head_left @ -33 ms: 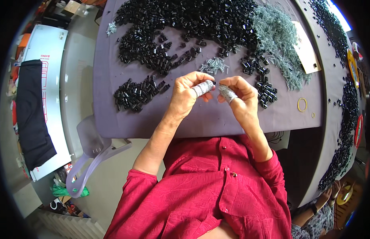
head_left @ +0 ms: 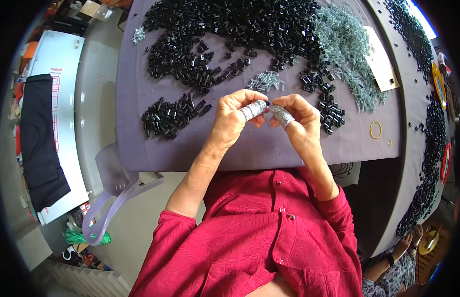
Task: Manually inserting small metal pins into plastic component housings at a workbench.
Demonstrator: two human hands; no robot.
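Over the front of the table my left hand (head_left: 232, 115) and my right hand (head_left: 304, 118) face each other, fingertips almost meeting. Both thumbs are wrapped in speckled grey-white tape. My left thumb and forefinger pinch a small black part (head_left: 267, 103), mostly covered by the fingertips. The right fingers are pinched together too; whatever they hold is hidden. Just beyond the hands lies a small heap of short clear sticks (head_left: 265, 81). A pile of black parts (head_left: 170, 118) sits left of my left hand, and a smaller black cluster (head_left: 332, 113) lies right of my right hand.
A large mound of black pieces (head_left: 240, 24) covers the table's (head_left: 190, 153) far side, beside a heap of thin clear-grey pieces (head_left: 341, 44) and a card (head_left: 381, 62). Yellow rings (head_left: 376, 130) lie at right. A lilac plastic chair (head_left: 116, 173) stands left. Another person's hands (head_left: 405, 242) show lower right.
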